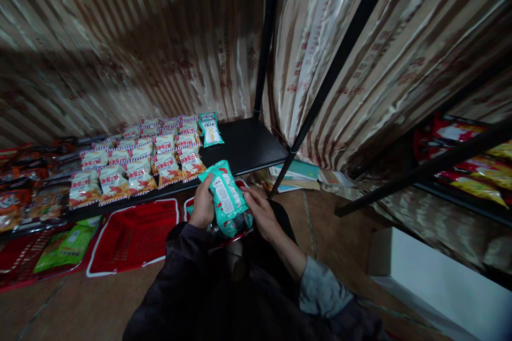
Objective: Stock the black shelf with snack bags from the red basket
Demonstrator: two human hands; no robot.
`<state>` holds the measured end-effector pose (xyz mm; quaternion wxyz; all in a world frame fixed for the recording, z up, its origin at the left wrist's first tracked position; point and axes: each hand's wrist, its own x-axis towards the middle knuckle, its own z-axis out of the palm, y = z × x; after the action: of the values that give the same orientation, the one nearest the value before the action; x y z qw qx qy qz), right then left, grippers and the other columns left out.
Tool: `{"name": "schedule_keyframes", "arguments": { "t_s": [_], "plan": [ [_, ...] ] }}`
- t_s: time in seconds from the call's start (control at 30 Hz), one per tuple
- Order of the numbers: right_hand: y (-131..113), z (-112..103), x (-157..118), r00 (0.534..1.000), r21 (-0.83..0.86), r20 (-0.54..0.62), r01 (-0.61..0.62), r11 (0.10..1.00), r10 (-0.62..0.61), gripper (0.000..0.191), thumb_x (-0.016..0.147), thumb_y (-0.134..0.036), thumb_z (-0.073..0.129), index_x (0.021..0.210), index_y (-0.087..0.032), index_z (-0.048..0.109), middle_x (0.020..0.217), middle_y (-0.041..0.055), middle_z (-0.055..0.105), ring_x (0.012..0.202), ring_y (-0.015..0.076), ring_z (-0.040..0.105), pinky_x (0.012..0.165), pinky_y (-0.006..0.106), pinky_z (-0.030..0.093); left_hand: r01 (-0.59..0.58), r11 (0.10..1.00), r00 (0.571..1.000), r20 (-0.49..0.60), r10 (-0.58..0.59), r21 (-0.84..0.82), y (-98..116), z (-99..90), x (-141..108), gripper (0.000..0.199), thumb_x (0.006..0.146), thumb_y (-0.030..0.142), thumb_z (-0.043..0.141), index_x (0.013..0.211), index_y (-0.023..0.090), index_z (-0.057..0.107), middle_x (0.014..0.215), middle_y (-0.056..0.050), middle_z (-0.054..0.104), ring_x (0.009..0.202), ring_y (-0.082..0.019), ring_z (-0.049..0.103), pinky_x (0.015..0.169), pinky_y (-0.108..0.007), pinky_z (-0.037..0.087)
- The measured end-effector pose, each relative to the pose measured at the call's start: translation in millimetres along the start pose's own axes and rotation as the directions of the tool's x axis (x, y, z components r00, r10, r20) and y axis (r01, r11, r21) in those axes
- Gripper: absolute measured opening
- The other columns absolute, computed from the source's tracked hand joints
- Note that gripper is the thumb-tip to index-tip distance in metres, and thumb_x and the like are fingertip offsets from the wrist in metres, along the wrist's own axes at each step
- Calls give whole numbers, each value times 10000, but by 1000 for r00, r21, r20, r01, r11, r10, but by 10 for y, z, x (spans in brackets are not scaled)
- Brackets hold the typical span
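A teal snack bag is held up over my lap, its printed back panel facing me. My left hand grips its left edge, thumb on the front. At the right edge, my right hand pinches the bag with bent fingers. Beneath it, partly hidden, is a red basket with more teal packaging inside. Ahead, one similar teal bag stands on the black shelf, right beside rows of white, red and orange snack bags.
Dark and orange packets fill the shelf's left end. Below it are a red basket and a green packet. Books lie by a black post. A white box and red-yellow bags are at right.
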<state>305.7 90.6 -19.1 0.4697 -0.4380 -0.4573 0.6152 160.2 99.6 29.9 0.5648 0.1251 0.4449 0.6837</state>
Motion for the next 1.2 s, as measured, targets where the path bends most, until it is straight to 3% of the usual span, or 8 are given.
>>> {"name": "schedule_keyframes", "arguments": {
  "t_s": [0.17, 0.3, 0.4, 0.6, 0.77, 1.0, 1.2],
  "plan": [
    [9, -1, -30, 988, 76, 145, -70, 995, 59, 504, 732, -579, 635, 1090, -224, 654, 893, 38, 700, 779, 187, 636, 663, 293, 497, 37, 999, 999, -9, -37, 28, -18, -24, 24, 258, 670, 370, 707, 788, 150, 642, 726, -9, 686, 616, -135, 631, 674, -254, 506],
    [58, 0, -17, 984, 91, 176, -55, 994, 38, 517, 693, -521, 707, 1102, -208, 655, 871, 33, 704, 777, 183, 639, 715, 306, 501, 32, 998, 999, 7, -32, 49, -22, -61, 53, 323, 638, 404, 729, 808, 144, 644, 715, -7, 683, 603, -138, 628, 661, -260, 500],
    [57, 10, -14, 981, 58, 192, -47, 997, 35, 524, 684, -513, 714, 1108, -209, 659, 855, 26, 701, 724, 172, 626, 651, 293, 507, 57, 997, 998, 0, -57, 59, -50, -93, 91, 384, 622, 427, 736, 857, 139, 639, 732, -12, 684, 611, -140, 627, 669, -265, 495],
    [36, 46, -45, 995, 16, 89, -45, 999, 43, 531, 660, -524, 719, 1084, -206, 681, 803, 14, 698, 594, 136, 579, 546, 263, 490, 7, 994, 1000, 20, -9, 112, -22, -54, 56, 324, 665, 437, 692, 821, 160, 628, 737, -11, 664, 670, -149, 622, 673, -265, 488],
    [65, 46, -27, 1000, 20, -6, -22, 1000, 22, 544, 650, -532, 716, 1077, -197, 682, 844, 25, 707, 625, 149, 596, 554, 267, 506, -84, 968, 983, 182, 41, 235, 88, 23, -111, 290, 689, 427, 678, 854, 194, 628, 860, -49, 680, 802, -194, 638, 718, -282, 498],
    [91, 53, -13, 998, -31, -56, -1, 1000, -1, 559, 649, -552, 698, 1076, -191, 679, 891, 36, 712, 646, 175, 622, 576, 300, 526, -62, 964, 974, 228, 1, 258, 54, 22, -181, 366, 685, 414, 692, 970, 193, 628, 1025, -91, 674, 906, -233, 637, 782, -318, 508],
    [71, 52, -52, 999, -45, -35, -16, 999, 15, 599, 652, -578, 688, 1099, -181, 659, 871, 43, 711, 695, 202, 642, 602, 317, 536, 13, 968, 969, 236, -74, 252, -51, -68, -83, 449, 664, 394, 729, 1032, 165, 612, 999, -87, 685, 825, -201, 652, 756, -304, 507]
  ]
}}
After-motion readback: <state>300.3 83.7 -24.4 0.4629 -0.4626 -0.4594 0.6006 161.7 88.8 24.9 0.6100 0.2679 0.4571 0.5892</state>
